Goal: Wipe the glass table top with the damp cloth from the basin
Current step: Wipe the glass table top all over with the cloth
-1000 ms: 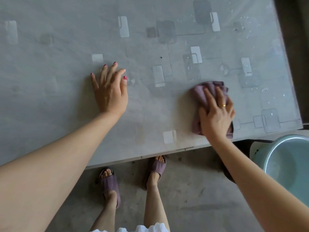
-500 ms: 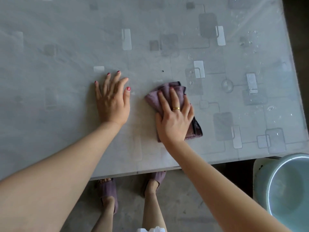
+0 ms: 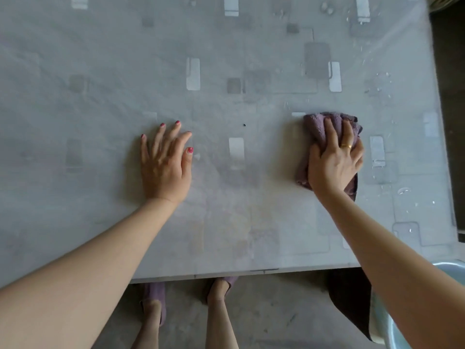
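Pressing the cloth (image 3: 317, 127), right hand (image 3: 333, 162) lies flat; left hand (image 3: 164, 167) splayed on glass (image 3: 100, 96).

we see our right hand (image 3: 334, 162) pressing a bunched purple cloth (image 3: 319, 127) onto the glass table top (image 3: 100, 71) at right of centre, our left hand (image 3: 164, 167) flat at centre, a basin (image 3: 453, 267) at lower right.
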